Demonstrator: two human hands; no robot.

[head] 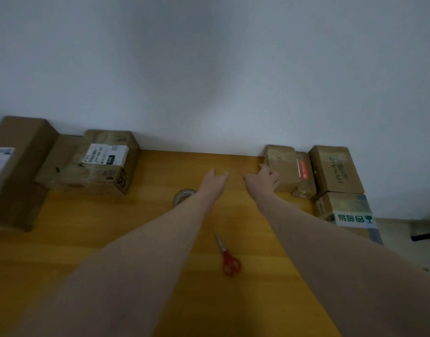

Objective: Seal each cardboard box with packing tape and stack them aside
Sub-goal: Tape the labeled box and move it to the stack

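Both my arms reach out over the yellow wooden table. My left hand hovers with fingers relaxed and holds nothing, just beyond a roll of clear packing tape that my forearm partly hides. My right hand touches the left side of a small cardboard box at the back right; its fingers are loosely bent and I cannot tell if they grip. Red-handled scissors lie between my forearms.
Beside the small box stand a red-labelled box, a box with green lettering and a box with a white sticker. At the back left sit a labelled box and a large box. A white wall rises behind.
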